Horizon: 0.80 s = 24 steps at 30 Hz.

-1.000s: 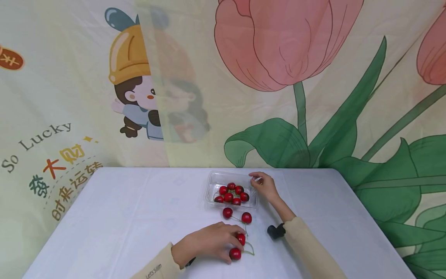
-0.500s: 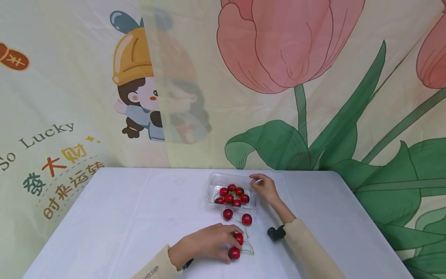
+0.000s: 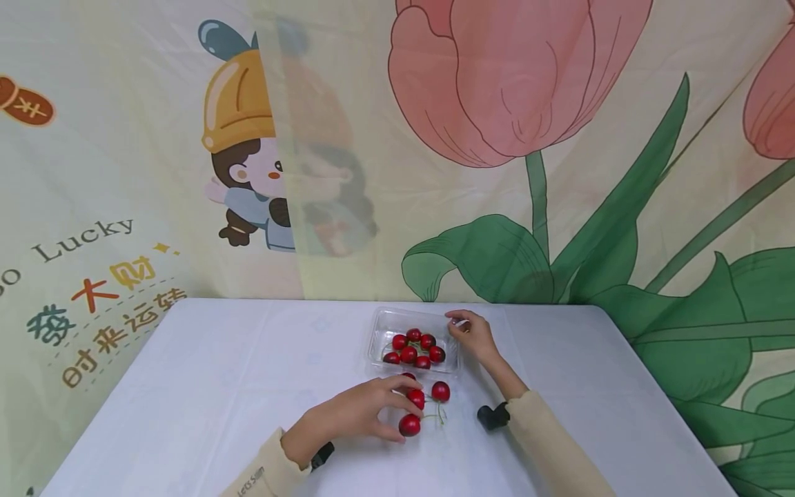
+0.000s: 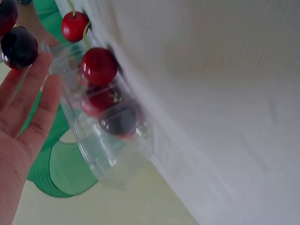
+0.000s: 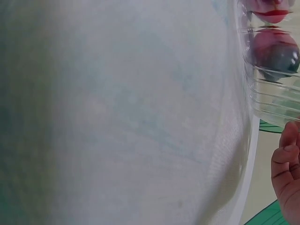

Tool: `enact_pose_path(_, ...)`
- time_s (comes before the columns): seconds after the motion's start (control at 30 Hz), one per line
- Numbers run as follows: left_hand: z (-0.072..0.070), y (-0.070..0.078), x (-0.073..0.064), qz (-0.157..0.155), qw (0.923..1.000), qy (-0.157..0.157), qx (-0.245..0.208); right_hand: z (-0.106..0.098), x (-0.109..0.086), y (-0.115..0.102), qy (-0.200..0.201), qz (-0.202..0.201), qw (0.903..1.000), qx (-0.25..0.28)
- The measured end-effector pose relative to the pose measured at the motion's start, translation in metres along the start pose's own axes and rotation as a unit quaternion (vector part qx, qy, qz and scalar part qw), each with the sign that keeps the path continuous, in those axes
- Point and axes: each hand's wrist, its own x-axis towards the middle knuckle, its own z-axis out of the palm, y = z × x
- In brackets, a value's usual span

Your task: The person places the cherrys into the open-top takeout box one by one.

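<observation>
The person's left hand (image 3: 360, 408) grasps two cherries at its fingertips, the thumb low and the fingers arched over from above; the upper cherry (image 3: 417, 398) sits partly under the fingers, the lower cherry (image 3: 409, 425) between thumb and fingers and mostly in sight; thin green stems (image 3: 430, 416) trail from the pair toward the right; in the left wrist view the fingers look long and only gently bent, with two dark fruits against their tips at the picture's edge.

The right hand (image 3: 473, 336) pinches the rear right corner of a clear plastic container (image 3: 397, 319), its fingers curled in; the right wrist view shows a fingertip meeting the container's edge, the thumb bent just beside it, though part of the hand falls outside that picture.

The container stands on the white-covered bench (image 3: 248, 393), near its far edge; seven cherries (image 3: 408, 354) can be counted inside, clustered toward the front; just outside its front wall lie a loose cherry (image 3: 441, 391) and a partly hidden cherry (image 3: 408, 376), the latter mostly behind the left hand's fingers; a black device (image 3: 493, 416) shows at the right sleeve (image 3: 546, 435); behind the bench hangs a backdrop (image 3: 348, 276) printed with pink tulips and a cartoon figure in a yellow hat.
</observation>
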Motion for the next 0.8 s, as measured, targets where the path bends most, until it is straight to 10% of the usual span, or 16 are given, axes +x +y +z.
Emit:
enact_pose_path(0.43, -0.035, -0.025, 0.019, -0.02, 0.9948, 0.08, -0.06, -0.002, 0.001, 0.002, 0.006, -0.007, 1.0, -0.004)
enact_pose_path(0.8, -0.029, -0.053, 0.036, -0.063, 0.987, 0.119, -0.088, 0.0, 0.0, 0.002, 0.003, -0.009, 0.9999, -0.005)
